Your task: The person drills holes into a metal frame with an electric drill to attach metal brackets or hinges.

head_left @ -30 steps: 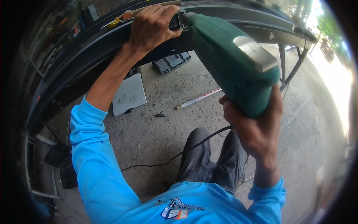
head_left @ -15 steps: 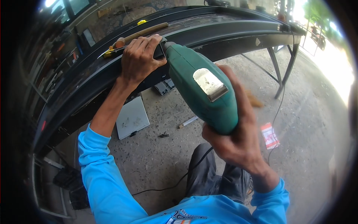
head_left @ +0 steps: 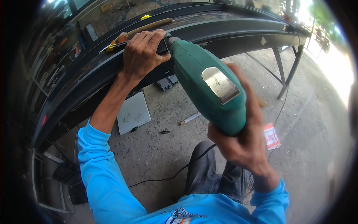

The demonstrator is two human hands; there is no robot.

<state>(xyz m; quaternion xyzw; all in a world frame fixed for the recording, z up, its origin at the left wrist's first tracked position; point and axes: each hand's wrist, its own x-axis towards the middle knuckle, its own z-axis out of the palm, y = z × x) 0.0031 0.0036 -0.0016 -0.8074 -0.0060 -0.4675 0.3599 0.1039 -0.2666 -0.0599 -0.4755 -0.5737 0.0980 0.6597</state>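
Drill (head_left: 199, 63) rear has swung leftward below tube (head_left: 162, 48). Right hand (head_left: 242, 145) wraps drill; left hand (head_left: 141, 56) pinches tube. Apparent drilling step; next calls for steady alignment.

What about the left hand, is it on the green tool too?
No, the left hand grips a dark profile; the right hand holds the green tool.

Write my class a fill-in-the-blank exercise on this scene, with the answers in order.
The body of the power tool is ____.
The hand gripping it is the person's ____ one.
The shirt is light ____.
The pale panel lies on the floor to the person's ____.
Missing words: green; right; blue; left.
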